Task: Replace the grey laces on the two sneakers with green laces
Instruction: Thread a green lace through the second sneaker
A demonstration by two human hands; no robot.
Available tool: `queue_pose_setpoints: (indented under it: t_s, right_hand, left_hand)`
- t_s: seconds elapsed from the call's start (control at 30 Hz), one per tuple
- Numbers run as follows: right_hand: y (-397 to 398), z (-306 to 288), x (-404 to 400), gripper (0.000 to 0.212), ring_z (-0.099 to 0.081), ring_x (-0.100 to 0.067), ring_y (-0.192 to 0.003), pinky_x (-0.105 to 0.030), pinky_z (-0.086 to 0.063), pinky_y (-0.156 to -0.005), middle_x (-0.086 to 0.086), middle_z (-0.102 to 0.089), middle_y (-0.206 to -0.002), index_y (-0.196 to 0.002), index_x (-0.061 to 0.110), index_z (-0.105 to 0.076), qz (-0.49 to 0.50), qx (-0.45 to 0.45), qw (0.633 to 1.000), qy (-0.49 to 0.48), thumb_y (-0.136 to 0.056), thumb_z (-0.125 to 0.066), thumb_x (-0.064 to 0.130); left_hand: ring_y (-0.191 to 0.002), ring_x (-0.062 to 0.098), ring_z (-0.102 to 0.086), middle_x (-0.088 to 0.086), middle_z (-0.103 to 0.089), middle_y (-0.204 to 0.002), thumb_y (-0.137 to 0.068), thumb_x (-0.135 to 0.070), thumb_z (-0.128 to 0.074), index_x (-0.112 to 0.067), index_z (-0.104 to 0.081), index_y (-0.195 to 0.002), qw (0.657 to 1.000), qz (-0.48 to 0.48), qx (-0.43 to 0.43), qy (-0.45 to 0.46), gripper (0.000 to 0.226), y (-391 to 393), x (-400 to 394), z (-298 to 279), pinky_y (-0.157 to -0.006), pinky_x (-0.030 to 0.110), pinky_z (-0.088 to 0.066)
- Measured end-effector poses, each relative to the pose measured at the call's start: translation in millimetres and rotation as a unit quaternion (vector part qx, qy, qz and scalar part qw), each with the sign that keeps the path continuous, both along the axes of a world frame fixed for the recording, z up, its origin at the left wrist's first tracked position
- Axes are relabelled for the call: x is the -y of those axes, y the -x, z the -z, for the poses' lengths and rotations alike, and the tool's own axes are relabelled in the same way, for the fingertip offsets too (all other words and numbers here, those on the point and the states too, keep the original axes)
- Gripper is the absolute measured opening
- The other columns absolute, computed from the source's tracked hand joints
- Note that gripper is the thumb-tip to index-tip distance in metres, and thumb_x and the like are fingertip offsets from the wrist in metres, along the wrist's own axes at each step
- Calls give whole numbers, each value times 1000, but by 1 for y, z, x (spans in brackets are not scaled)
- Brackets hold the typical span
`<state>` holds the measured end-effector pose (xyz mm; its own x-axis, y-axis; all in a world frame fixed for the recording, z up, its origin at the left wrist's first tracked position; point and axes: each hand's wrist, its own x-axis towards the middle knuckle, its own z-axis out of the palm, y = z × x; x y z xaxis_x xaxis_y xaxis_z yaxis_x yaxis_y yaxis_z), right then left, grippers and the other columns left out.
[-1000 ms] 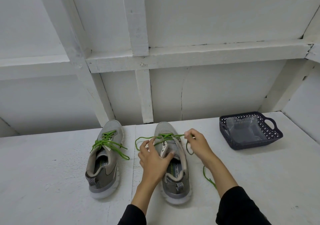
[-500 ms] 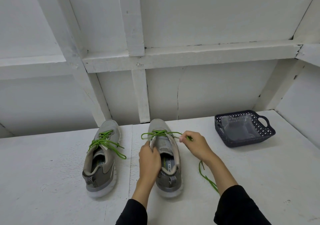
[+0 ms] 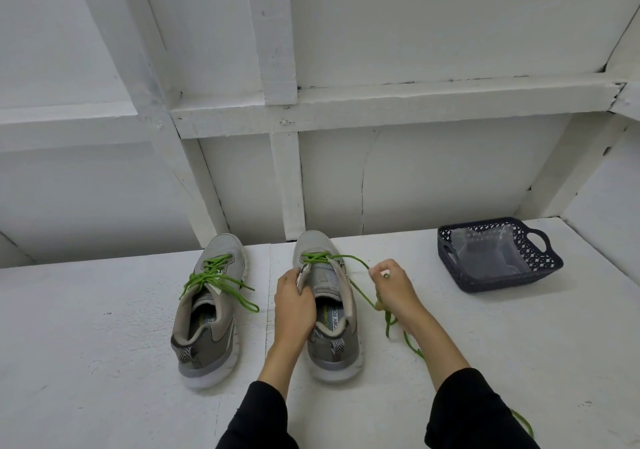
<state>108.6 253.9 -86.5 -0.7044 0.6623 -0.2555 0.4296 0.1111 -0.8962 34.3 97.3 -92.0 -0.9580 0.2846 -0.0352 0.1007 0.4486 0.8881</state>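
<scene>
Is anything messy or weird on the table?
Only a little. The left sneaker's green lace hangs loose and untied over its side. The right sneaker is laced only near the toe, while the right hand pinches its lace. The cracked wall looks worn.

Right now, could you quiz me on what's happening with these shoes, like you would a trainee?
1. True or false: the left hand grips the right sneaker.
2. What do the right hand's fingers pinch?
A. the basket
B. the green lace
C. a grey lace
3. Fill in: the basket holds a clear ____.

Key:
1. True; it holds the upper by the tongue.
2. B, the green lace coming from the front eyelets.
3. Plastic bag.
</scene>
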Motion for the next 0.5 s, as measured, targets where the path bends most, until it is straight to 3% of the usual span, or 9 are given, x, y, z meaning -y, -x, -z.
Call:
queue_pose_setpoints:
  t_s: [0.13, 0.27, 0.4, 0.5]
  right_hand:
    - [-5, 12, 7, 12, -48, -13, -69, -23, -36, -56, 0, -53, -82, -93, 13, -51, -69, 74, 993, -64, -99, -44, 21]
    - [-1, 13, 11, 11, -51, -18, -84, -27, -36, -66, 5, -50, -81, -90, 15, -51, -102, 107, 983, -108, -98, -44, 17]
    - [-4, 18, 10, 8, -53, -18, -70, -26, -39, -56, -5, -58, -85, -91, 15, -54, -96, 114, 986, -81, -89, -60, 19]
    - [-8, 20, 5, 26, -57, -19, -93, -28, -45, -77, -1, -59, -98, -104, 17, -59, -107, 152, 972, -140, -82, -71, 25]
  left_hand:
    - [-102, 17, -52, 7, -58, -120, -87, -1, -40, -11, -63, -114, 1000, -12, -3, -13, 37, 0, -3, 3, -87, 27, -39]
    - [-101, 25, -56, 10, -60, -116, -86, -4, -40, -9, -63, -109, 1000, -7, -4, 5, 34, 3, -4, 7, -81, 34, -44]
    - [-108, 25, -55, 9, -58, -117, -88, -3, -40, -7, -62, -116, 1000, 9, -8, 2, 36, 4, -3, 7, -90, 34, -43]
    - [-108, 18, -52, 6, -56, -121, -91, -4, -40, -12, -60, -125, 1000, 15, 0, 1, 41, 2, -2, 6, -88, 25, -37]
